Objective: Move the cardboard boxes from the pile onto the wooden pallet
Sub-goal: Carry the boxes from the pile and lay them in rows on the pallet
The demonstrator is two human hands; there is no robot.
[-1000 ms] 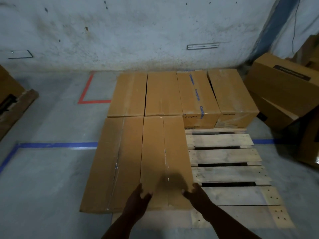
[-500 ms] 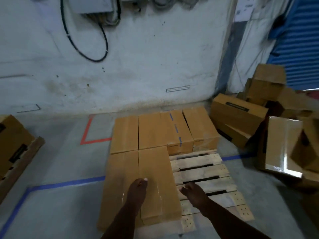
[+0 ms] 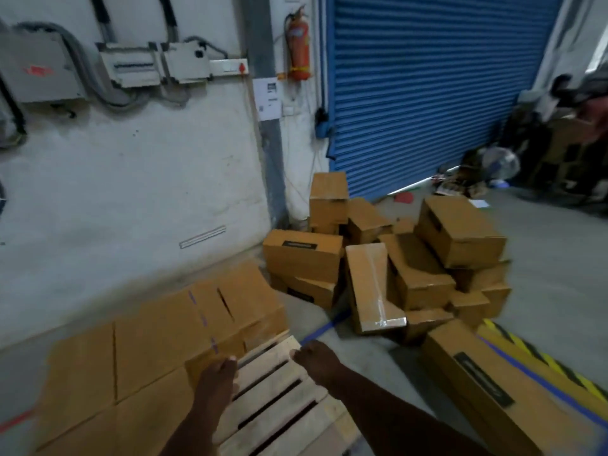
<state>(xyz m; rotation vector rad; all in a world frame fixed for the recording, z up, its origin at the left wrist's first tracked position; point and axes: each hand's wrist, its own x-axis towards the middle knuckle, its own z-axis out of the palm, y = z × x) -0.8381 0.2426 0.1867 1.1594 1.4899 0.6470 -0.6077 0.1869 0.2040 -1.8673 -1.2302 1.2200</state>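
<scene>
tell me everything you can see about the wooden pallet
The wooden pallet is pale, rough-looking timber, built of flat slats with dark gaps between them. It lies flat on the grey concrete floor. Cardboard boxes cover its left and far parts; only the near right slats are bare. The left hand and right hand hang over those slats, empty; contact is unclear.

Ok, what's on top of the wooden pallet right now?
Cardboard boxes cover the left and far parts of the wooden pallet; its near-right slats are bare. The left hand and right hand hover above, holding nothing. The boards under the boxes are hidden.
</scene>
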